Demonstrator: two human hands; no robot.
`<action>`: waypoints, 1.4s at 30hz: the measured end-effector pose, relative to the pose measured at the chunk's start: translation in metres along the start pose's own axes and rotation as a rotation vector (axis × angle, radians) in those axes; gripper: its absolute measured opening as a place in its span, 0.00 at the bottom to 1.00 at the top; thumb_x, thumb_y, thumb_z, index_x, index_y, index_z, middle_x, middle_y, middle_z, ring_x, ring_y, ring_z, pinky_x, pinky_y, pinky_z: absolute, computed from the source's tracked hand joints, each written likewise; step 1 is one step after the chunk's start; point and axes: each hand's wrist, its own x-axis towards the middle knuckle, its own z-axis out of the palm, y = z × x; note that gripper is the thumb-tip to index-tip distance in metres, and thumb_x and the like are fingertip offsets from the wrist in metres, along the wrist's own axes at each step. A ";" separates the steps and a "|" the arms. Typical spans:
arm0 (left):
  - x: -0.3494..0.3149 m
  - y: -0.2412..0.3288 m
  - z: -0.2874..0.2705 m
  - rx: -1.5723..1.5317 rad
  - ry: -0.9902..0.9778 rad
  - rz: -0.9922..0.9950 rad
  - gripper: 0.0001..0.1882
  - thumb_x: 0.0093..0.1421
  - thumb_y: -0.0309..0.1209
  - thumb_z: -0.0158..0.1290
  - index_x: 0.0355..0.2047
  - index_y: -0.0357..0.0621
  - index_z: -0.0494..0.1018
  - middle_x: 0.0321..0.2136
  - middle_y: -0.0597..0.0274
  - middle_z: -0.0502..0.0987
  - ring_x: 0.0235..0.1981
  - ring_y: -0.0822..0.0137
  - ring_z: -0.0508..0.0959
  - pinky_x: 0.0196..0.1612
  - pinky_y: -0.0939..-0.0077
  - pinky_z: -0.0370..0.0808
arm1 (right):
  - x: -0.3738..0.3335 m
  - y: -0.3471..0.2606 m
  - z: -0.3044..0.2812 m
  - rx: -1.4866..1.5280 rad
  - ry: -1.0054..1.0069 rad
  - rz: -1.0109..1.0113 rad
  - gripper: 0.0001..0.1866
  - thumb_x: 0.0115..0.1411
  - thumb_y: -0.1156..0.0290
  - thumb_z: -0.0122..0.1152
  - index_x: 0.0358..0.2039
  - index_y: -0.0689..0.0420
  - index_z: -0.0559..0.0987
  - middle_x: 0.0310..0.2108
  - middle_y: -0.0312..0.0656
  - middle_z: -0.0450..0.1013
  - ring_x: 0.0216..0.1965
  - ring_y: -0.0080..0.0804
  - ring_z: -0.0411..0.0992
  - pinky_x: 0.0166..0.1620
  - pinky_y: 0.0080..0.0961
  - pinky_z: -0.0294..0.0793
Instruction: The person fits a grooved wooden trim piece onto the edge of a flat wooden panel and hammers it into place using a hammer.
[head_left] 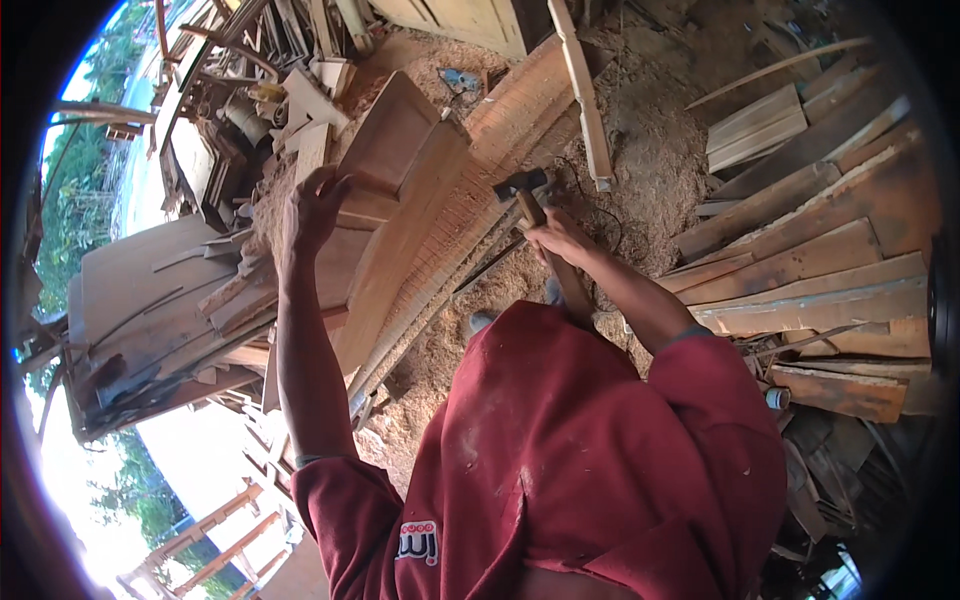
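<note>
Woodworking piece under the hammer, seen from above the person's red shirt (600, 450). Right hand (555, 238): closed around the wooden handle of a hammer (527, 190), gripping about midway along it, the dark metal head raised just above and beyond the knuckles, over the long reddish plank (420, 230). Left hand (312, 205): fingers curled over the upper edge of a wooden panel (385, 150), which stands tilted against the plank; the grip looks like a steadying hold, though how tightly it closes cannot be told. Between the two hands: the plank, slanting from the far side down toward the person's body, with a thinner ribbed board (470, 215) lying along it just under the hammer head. Near the right hand, on the outer side: a stack of boards (810, 270) and a pale narrow batten (585, 95) propped upright. Beneath and beyond the hammer: sawdust (650, 150) thick on the floor. Beyond the left hand: a clutter of offcuts (300, 90) and a dark machine frame. Step judged in hand: striking or knocking a joint while the panel is braced, the hammer lifted and not in contact with the wood. Next move, as a judgement: calls for a squared blow onto the plank edge below the head, the left hand keeping the panel from shifting and staying well apart from the strike point.
</note>
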 end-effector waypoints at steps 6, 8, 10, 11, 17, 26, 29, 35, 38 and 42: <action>0.005 0.002 0.007 0.051 0.007 0.035 0.18 0.64 0.42 0.57 0.47 0.43 0.78 0.35 0.49 0.83 0.39 0.49 0.83 0.42 0.57 0.77 | 0.098 -0.001 0.010 0.034 0.265 0.072 0.10 0.56 0.75 0.64 0.30 0.68 0.73 0.22 0.49 0.73 0.17 0.37 0.75 0.15 0.35 0.73; 0.014 -0.027 0.015 0.148 0.016 0.192 0.17 0.65 0.41 0.55 0.45 0.42 0.77 0.34 0.47 0.82 0.38 0.46 0.82 0.41 0.54 0.76 | 0.146 0.025 0.006 -0.083 0.360 -0.064 0.15 0.57 0.68 0.64 0.32 0.69 0.75 0.28 0.57 0.76 0.26 0.47 0.78 0.25 0.40 0.77; 0.019 -0.039 0.022 0.230 0.019 0.330 0.16 0.66 0.40 0.53 0.44 0.41 0.76 0.33 0.46 0.81 0.37 0.44 0.81 0.41 0.52 0.76 | 0.165 0.028 0.011 -0.219 0.450 -0.181 0.20 0.58 0.61 0.65 0.34 0.70 0.76 0.34 0.64 0.78 0.35 0.57 0.81 0.36 0.45 0.81; 0.014 -0.043 0.024 0.244 0.022 0.285 0.15 0.67 0.40 0.51 0.44 0.41 0.76 0.34 0.45 0.81 0.38 0.42 0.81 0.41 0.51 0.75 | 0.163 0.022 0.020 -0.340 0.542 -0.167 0.21 0.59 0.59 0.64 0.34 0.70 0.77 0.34 0.65 0.78 0.39 0.59 0.80 0.40 0.47 0.80; 0.022 -0.049 0.018 0.275 0.071 0.313 0.21 0.72 0.45 0.43 0.44 0.41 0.76 0.38 0.38 0.80 0.44 0.37 0.78 0.44 0.47 0.73 | 0.165 0.024 0.019 -0.661 0.467 -0.219 0.25 0.61 0.57 0.63 0.38 0.72 0.73 0.32 0.68 0.77 0.40 0.64 0.79 0.43 0.50 0.79; 0.041 -0.074 0.012 0.306 0.038 0.269 0.26 0.75 0.48 0.36 0.47 0.42 0.77 0.40 0.38 0.80 0.44 0.36 0.78 0.46 0.47 0.72 | 0.133 0.073 0.008 -0.754 0.417 -0.329 0.16 0.63 0.62 0.60 0.42 0.62 0.78 0.33 0.58 0.79 0.36 0.57 0.79 0.39 0.48 0.78; 0.039 -0.089 0.009 0.287 0.037 0.210 0.25 0.75 0.47 0.36 0.47 0.41 0.77 0.42 0.39 0.80 0.46 0.36 0.77 0.46 0.48 0.73 | 0.107 0.075 0.010 -0.703 0.439 -0.397 0.15 0.64 0.62 0.59 0.44 0.59 0.79 0.33 0.55 0.79 0.35 0.55 0.79 0.37 0.47 0.78; 0.040 -0.110 0.005 0.282 0.079 0.217 0.29 0.74 0.53 0.38 0.54 0.42 0.75 0.48 0.45 0.79 0.48 0.46 0.79 0.50 0.57 0.74 | 0.082 0.055 0.015 -0.733 0.382 -0.472 0.13 0.65 0.64 0.60 0.47 0.56 0.79 0.32 0.52 0.80 0.33 0.51 0.80 0.36 0.46 0.78; 0.042 -0.041 0.001 -0.505 -0.004 -0.181 0.33 0.73 0.59 0.36 0.60 0.47 0.72 0.50 0.51 0.80 0.48 0.56 0.80 0.52 0.62 0.74 | 0.090 0.025 0.024 -0.652 0.473 -0.663 0.19 0.62 0.64 0.62 0.53 0.53 0.77 0.29 0.53 0.79 0.34 0.53 0.80 0.40 0.46 0.79; 0.023 -0.034 -0.002 -0.790 0.116 -0.230 0.36 0.73 0.61 0.31 0.64 0.45 0.67 0.50 0.53 0.79 0.50 0.61 0.79 0.54 0.66 0.73 | 0.063 -0.099 0.063 -0.725 0.459 -1.078 0.28 0.58 0.72 0.67 0.60 0.53 0.72 0.48 0.51 0.74 0.49 0.50 0.74 0.52 0.41 0.76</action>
